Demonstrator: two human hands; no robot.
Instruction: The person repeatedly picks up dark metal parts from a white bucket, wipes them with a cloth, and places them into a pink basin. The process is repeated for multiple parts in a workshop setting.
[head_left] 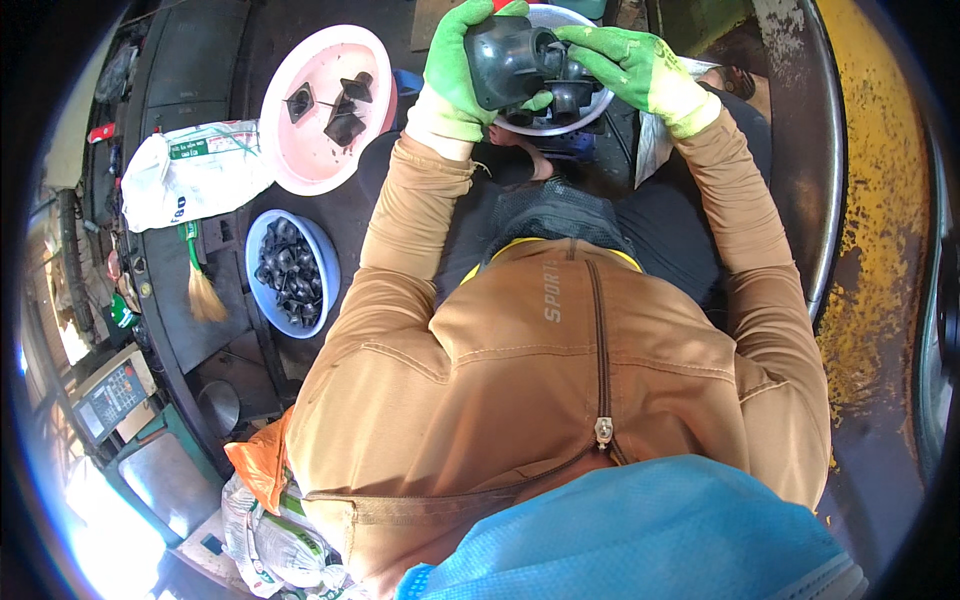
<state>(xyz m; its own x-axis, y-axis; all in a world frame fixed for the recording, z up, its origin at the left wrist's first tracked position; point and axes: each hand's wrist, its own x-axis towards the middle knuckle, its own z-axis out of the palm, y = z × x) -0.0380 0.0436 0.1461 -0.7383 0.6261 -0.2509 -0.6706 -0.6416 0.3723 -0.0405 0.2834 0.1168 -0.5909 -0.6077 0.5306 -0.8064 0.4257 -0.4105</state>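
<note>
Head view only. Left hand (462, 70) in a green glove is wrapped around a black rubber boot part (505, 62), fingers closed on its wide end, thumb side under it. Right hand (628, 65), also green-gloved, comes in from the right; its fingertips pinch the narrow neck end of the same part. So both hands are clamped on one piece, touching each other at the part. The part's long axis runs roughly left-right, wide end toward the left hand, neck toward the right. The left hand carries most of it; the right only has the tip.

The part is held just above a white bowl (585, 122) at the top of the picture, which has more black rubber pieces (572, 97) in it, directly below the hands.

To the person's left: a pink basin (300, 160) with a few black pieces (345, 110) in it, near the left forearm. Below that is a blue bowl (322, 290) full of small black rubber parts (285, 270), just beside the left elbow. A white plastic bag (195, 170) lies left of the pink basin, and a small brush (203, 290) lies left of the blue bowl. To the right is a yellow-stained rusty metal surface (870, 250), well apart from the hands.

Nothing sits between the hands and the white bowl. The pink and blue containers are both on the left-hand side, and the left arm is nearer to them.
</note>
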